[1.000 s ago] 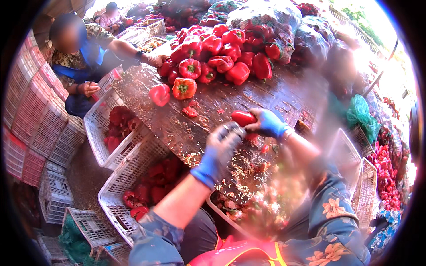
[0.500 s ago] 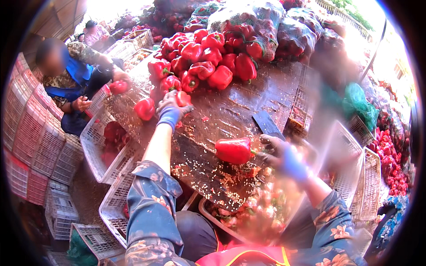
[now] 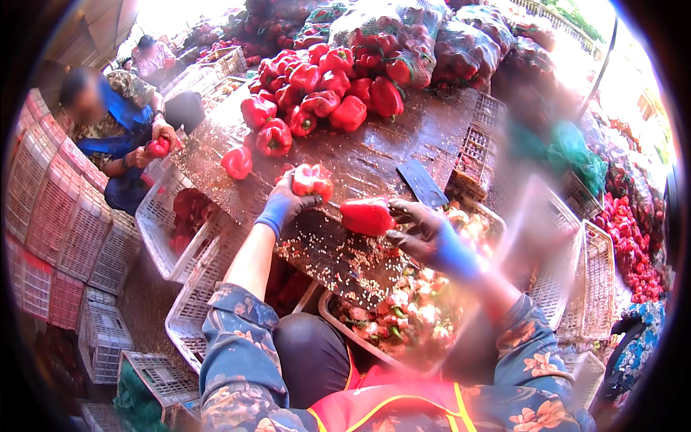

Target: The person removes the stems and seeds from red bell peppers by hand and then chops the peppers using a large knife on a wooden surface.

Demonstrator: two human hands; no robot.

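Observation:
In my gloved left hand (image 3: 282,201) is a red bell pepper (image 3: 312,183), its lobed end up, the fingers closed round its left side. My right hand (image 3: 426,234), in a dark glove with a blue cuff, grips the right end of a second bell pepper (image 3: 366,216) lying sideways just above the seed-strewn board. A thin greyish bit sticks out at that pepper's left end; I cannot tell whether it is stem or tool. Beyond the right hand a dark flat blade (image 3: 422,183) lies on the tabletop (image 3: 381,162). One loose pepper (image 3: 237,163) sits left of my left hand.
A heap of red peppers (image 3: 317,86) covers the table's far side, with filled net bags (image 3: 389,36) behind. Below the near edge stands a tub of pepper cores (image 3: 403,309). White crates (image 3: 188,327) flank me. At the left a co-worker (image 3: 122,122) holds a pepper.
My left hand has drawn back from the heap with a pepper. My right hand has closed on the pepper on the board, which has shifted up and left. The co-worker has lifted a pepper.

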